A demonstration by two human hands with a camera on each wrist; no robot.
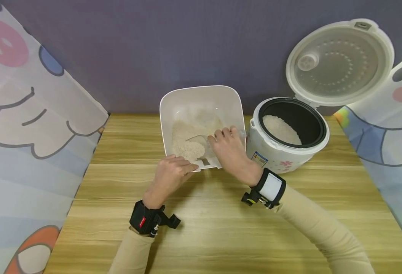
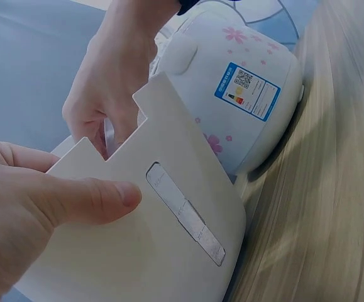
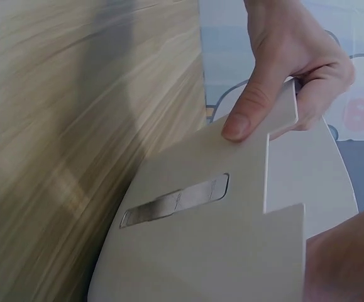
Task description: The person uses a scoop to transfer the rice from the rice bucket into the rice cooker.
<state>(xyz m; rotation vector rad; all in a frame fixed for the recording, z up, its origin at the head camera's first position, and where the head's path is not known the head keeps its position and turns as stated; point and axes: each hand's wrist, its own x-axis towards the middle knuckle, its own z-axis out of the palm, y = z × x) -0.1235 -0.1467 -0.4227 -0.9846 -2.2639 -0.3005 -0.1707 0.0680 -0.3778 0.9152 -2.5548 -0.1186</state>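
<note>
A white rice bin [image 1: 201,95] stands on the table with loose rice [image 1: 180,131] inside. My left hand [image 1: 170,177] grips its front rim near the left corner; in the left wrist view, the thumb of that hand [image 2: 37,207] presses the outer wall above a slim clear window [image 2: 185,214]. Inside the bin, my right hand [image 1: 230,152] holds a clear scoop [image 1: 201,140] heaped with rice. The right wrist view shows little of the right hand [image 3: 351,264], and the bin's notched front wall [image 3: 232,233] hides the scoop there.
Right of the bin stands a white rice cooker [image 1: 273,156] with its lid [image 1: 338,64] raised. White rice [image 1: 281,129] lies in its dark inner pot [image 1: 310,127]. The wooden table [image 1: 221,228] meets a grey-purple wall [image 1: 153,45] behind, with cartoon-print sheets [image 1: 26,182] at both sides.
</note>
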